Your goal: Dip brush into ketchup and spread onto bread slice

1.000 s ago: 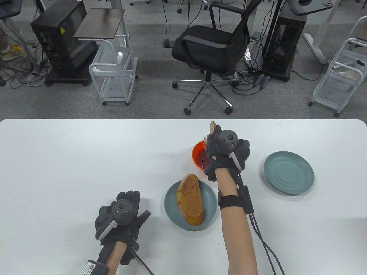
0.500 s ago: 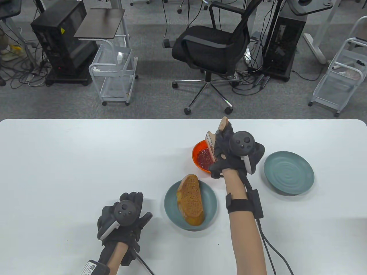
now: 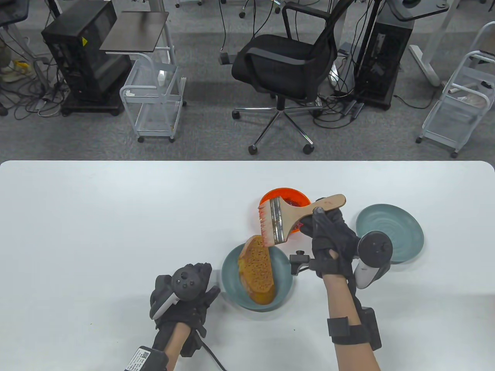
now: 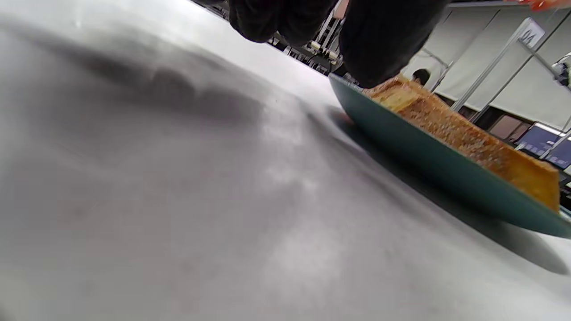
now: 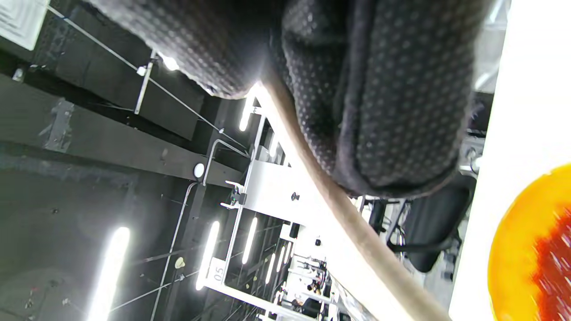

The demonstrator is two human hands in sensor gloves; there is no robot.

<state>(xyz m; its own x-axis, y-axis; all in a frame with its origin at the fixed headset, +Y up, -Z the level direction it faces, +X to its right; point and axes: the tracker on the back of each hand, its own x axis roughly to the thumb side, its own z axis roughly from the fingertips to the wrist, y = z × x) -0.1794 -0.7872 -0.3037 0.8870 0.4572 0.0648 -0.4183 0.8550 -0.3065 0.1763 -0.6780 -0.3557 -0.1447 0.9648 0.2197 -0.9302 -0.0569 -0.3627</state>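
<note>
My right hand (image 3: 331, 241) is gripping the brush (image 3: 288, 218), its reddened bristles hanging over the bread's (image 3: 258, 269) far edge; my left hand (image 3: 185, 295) is resting open beside the plate (image 3: 284, 266)

The brush (image 3: 288, 220) probably hides much of the ketchup bowl (image 3: 270, 195).

Two plates (image 3: 231, 276) (image 3: 406, 220), one bowl (image 3: 270, 195), one brush (image 3: 288, 218), one bread slice (image 3: 257, 270).

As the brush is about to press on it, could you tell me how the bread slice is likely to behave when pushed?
The bread slice lies loose on the teal plate, so a sideways stroke may well slide it. Its porous crumb suggests it is light and soft, likely denting or tearing under firm pressure. The left hand rests beside the plate and could steady it.
</note>
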